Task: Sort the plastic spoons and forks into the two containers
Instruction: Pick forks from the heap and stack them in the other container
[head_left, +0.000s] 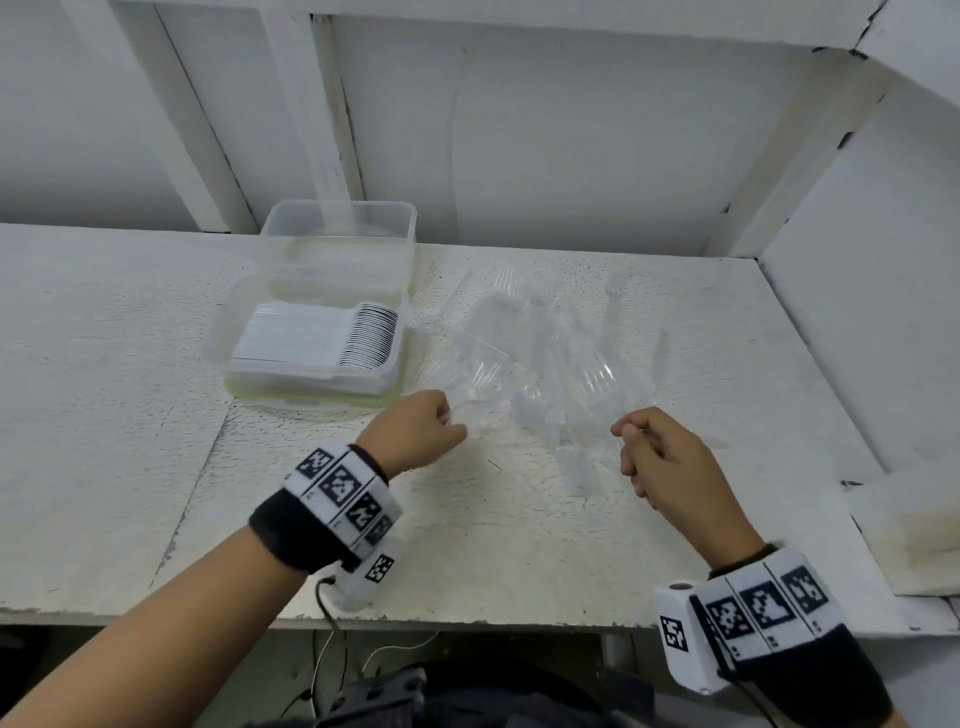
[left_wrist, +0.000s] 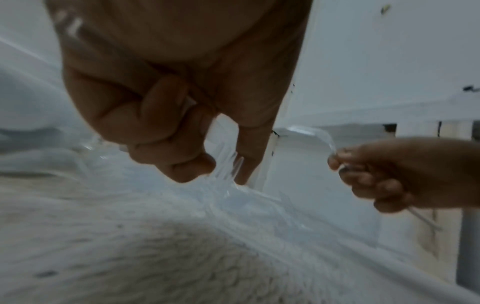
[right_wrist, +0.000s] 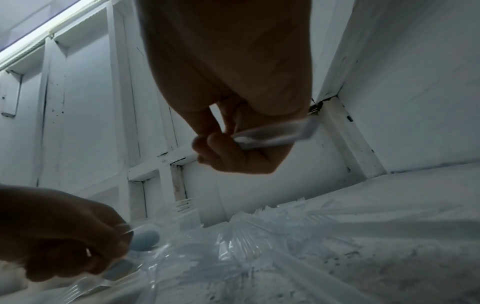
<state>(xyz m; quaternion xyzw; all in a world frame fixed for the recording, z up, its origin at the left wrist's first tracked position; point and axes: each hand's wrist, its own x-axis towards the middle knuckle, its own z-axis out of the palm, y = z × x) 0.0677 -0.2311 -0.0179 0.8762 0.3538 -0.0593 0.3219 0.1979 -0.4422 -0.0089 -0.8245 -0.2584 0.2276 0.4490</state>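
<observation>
Gripping clear cutlery, the left hand and right hand hovered with fingers curled over the pile, beside the containers on the table.

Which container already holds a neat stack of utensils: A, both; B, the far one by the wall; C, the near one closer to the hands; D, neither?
C: the near container holds a neat row of stacked utensils, while the far container looks empty.
</observation>
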